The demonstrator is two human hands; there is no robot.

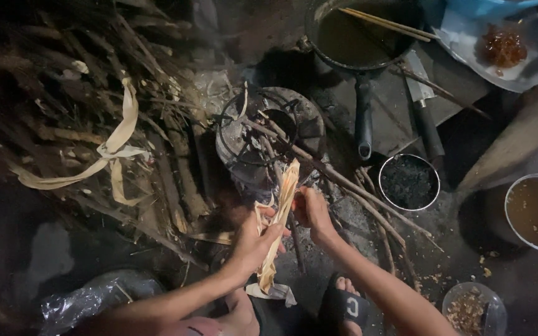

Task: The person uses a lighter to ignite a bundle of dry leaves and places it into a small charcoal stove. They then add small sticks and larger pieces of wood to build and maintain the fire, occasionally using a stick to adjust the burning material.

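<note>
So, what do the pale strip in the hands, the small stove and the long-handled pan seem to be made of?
The strip, held by the left hand and right hand, looks like dried plant husk: pale, fibrous, papery. The stove seems to be grey metal with a wire ring, dull and ash-covered. The pan looks like dark metal, matte; its handle may be plastic, hard to tell.

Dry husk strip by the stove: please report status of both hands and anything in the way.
Left hand and right hand both grip the dry husk strip. Strip held upright beside the small stove. Sticks poke out of stove, close to right hand.
</note>
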